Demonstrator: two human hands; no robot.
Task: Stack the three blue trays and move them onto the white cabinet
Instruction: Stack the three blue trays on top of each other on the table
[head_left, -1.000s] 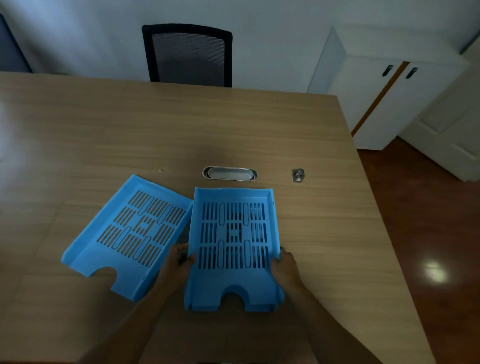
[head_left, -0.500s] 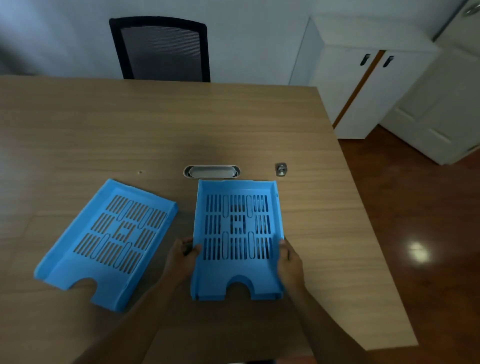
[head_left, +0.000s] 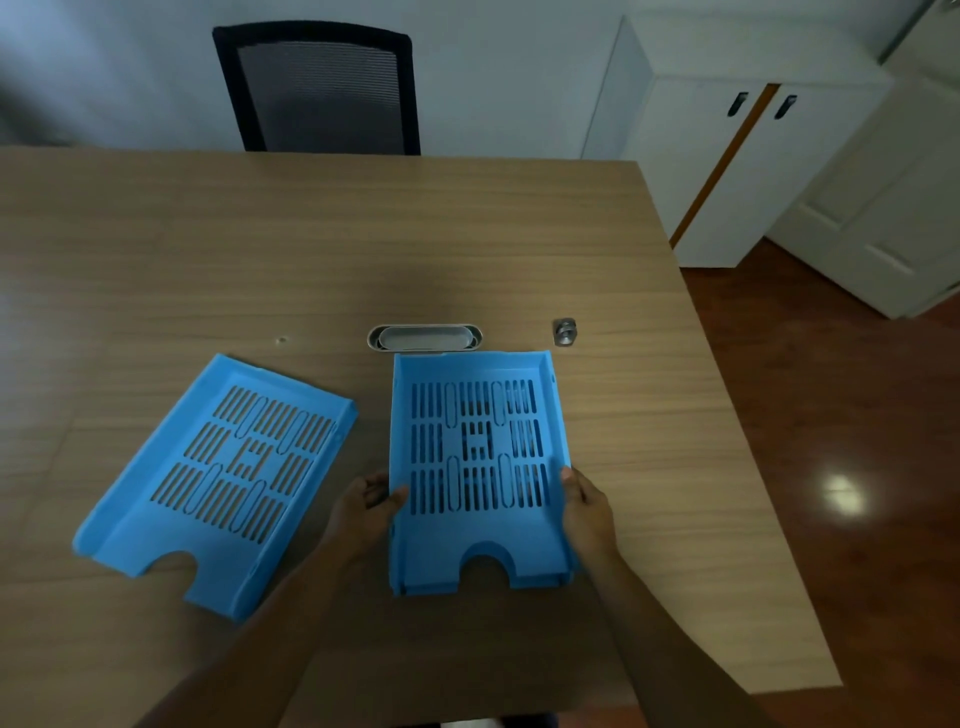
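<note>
Bench (head_left: 260, 260) bare from 9 to 1 o'clock. Cable grommet (head_left: 424, 338) at 12 touches the stacked trays (head_left: 478, 467); metal knob (head_left: 564, 332) at 1. Single tray (head_left: 218, 478) blocks 9. Narrow gap between trays, left hand (head_left: 363, 512) inside it.

A single head-worn wide-angle view looks forward and steeply down over the wooden table (head_left: 363, 249) from its near edge, close enough that both forearms enter from 6 o'clock. A black chair (head_left: 317, 88) stands at 12 o'clock, the white cabinet (head_left: 727, 156) at 2 o'clock.
</note>
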